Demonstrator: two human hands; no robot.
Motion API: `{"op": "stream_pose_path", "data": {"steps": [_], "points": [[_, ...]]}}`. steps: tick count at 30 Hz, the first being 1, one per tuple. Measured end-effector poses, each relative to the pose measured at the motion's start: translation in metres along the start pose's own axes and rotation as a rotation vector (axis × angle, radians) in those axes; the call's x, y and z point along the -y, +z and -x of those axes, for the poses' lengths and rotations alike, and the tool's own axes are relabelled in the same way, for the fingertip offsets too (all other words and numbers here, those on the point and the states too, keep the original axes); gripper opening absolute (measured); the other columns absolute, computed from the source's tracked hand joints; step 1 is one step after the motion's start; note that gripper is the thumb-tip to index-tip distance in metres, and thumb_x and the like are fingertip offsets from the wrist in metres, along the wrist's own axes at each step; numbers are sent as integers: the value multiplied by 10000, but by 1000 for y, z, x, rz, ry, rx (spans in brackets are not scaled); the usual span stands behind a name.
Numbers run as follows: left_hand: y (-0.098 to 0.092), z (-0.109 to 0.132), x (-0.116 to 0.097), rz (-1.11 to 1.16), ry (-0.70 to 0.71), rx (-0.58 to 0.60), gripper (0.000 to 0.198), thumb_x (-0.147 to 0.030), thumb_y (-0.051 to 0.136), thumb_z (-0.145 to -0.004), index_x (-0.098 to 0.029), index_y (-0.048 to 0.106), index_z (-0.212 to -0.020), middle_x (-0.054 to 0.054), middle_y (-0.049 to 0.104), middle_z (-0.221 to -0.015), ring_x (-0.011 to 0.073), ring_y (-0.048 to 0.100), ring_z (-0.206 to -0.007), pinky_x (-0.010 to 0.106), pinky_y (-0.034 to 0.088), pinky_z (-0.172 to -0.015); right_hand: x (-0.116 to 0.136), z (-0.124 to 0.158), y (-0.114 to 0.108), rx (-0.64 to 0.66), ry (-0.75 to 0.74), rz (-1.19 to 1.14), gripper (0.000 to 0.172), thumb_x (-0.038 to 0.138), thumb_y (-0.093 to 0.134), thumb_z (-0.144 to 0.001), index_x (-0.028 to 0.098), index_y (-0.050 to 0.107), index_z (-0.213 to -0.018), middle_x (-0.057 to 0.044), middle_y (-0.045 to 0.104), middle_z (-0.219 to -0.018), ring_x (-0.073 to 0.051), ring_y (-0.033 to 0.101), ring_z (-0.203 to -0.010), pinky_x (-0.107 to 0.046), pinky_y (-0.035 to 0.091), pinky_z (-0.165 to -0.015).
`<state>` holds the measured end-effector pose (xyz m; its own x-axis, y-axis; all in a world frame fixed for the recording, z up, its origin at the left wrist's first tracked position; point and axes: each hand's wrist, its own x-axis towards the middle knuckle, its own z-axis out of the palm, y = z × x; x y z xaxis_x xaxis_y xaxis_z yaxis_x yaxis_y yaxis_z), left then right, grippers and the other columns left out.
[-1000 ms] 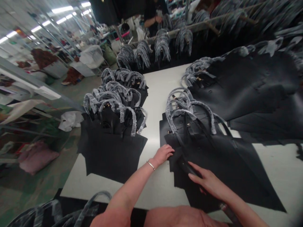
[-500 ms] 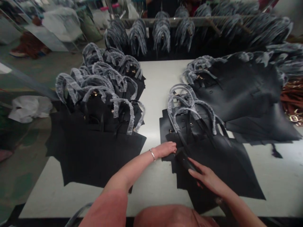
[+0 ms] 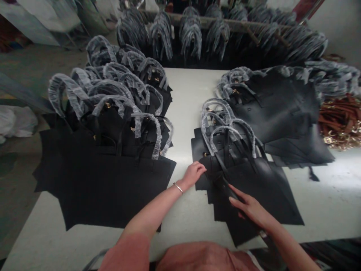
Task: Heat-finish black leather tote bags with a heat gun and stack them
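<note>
My left hand point(image 3: 194, 174), with a bangle point(image 3: 178, 187) on its wrist, is closed at the left upper corner of the top black handbag point(image 3: 270, 192) in the right-hand stack. Its fingertips appear to pinch the bag's edge. In my right hand point(image 3: 248, 207) is a long black handheld tool point(image 3: 225, 187); its exact kind is unclear. The fingers wrap the tool, and its front end lies over the bag near my left fingertips. The bag lies flat, its looped handles point(image 3: 228, 131) covered in clear plastic wrap and pointing away from me.
On the left, a fanned stack of black handbags point(image 3: 113, 192) covers the table point(image 3: 180, 214). More black bags point(image 3: 282, 105) lie at the back right, beside brown straps with gold hardware point(image 3: 342, 120). Behind the table, wrapped handles hang on a rack point(image 3: 180, 18).
My left hand has shifted slightly left and up along the bag's corner. The tool's front end sits a little further right. The view has tilted down and turned right.
</note>
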<state>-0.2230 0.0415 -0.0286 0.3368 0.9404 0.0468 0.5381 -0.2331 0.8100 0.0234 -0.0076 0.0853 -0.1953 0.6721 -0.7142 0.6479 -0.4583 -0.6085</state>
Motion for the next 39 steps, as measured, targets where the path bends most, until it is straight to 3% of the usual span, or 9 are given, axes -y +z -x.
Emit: {"op": "stream_pose_path", "data": {"steps": [2,5,8,11,15,23,33,37,39], "points": [[12,22,-11,1,192,79,260,-290,416,-968,-167,642,-931,49,646,-939,147,611,-927,257,467,-852,2,1,0,-1,8,-20,714,504,562,-837,221,353,-1458,40,586,-680,-107,547,-494,-224,417,-470],[42,51,-27,-67,457,194,243,-260,442,-959,-157,602,-1110,88,640,-1121,171,560,-1105,297,433,-970,6,4,2,15,24,-54,740,500,573,-829,201,336,-1463,36,573,-710,-98,538,-480,-217,403,-446],[67,66,-36,-138,415,147,333,-208,432,-952,-114,490,-1266,123,564,-1280,190,443,-1268,328,379,-1055,12,3,9,16,30,-62,755,509,581,-821,192,338,-1461,39,573,-696,-99,532,-463,-218,401,-427],[76,70,-38,-162,385,119,369,-133,394,-940,-117,447,-1304,116,546,-1309,173,410,-1301,327,361,-1077,20,-7,20,-25,3,-28,737,517,571,-828,191,355,-1453,28,600,-698,-104,542,-454,-223,415,-422],[76,71,-39,-203,403,92,328,-114,402,-921,-109,487,-1238,119,582,-1247,186,461,-1256,333,379,-1062,26,-18,28,-33,-19,21,713,515,542,-853,177,355,-1452,32,599,-648,-114,553,-455,-229,444,-439],[80,73,-43,-278,454,62,272,-116,440,-905,-85,517,-1163,134,628,-1110,191,550,-1129,323,419,-996,22,-15,26,10,43,41,712,511,530,-858,172,338,-1454,25,587,-703,-103,550,-419,-224,419,-389],[87,75,-49,-285,377,56,278,-116,439,-911,-104,502,-1181,117,618,-1148,187,538,-1139,315,428,-983,28,-17,21,48,36,82,741,510,544,-830,140,362,-1446,18,608,-635,-121,548,-395,-233,414,-371],[86,77,-50,-301,377,94,283,-118,396,-927,-104,513,-1185,111,603,-1192,188,507,-1182,310,423,-995,35,-26,25,-31,-72,72,712,508,565,-821,139,427,-1414,43,564,-500,-131,531,-396,-234,423,-406],[84,78,-49,-335,391,101,314,-106,386,-927,-80,496,-1220,125,572,-1253,194,486,-1203,309,422,-1000,33,-24,20,-102,-114,5,718,515,574,-818,163,411,-1423,35,589,-564,-129,547,-434,-236,449,-434]]}}
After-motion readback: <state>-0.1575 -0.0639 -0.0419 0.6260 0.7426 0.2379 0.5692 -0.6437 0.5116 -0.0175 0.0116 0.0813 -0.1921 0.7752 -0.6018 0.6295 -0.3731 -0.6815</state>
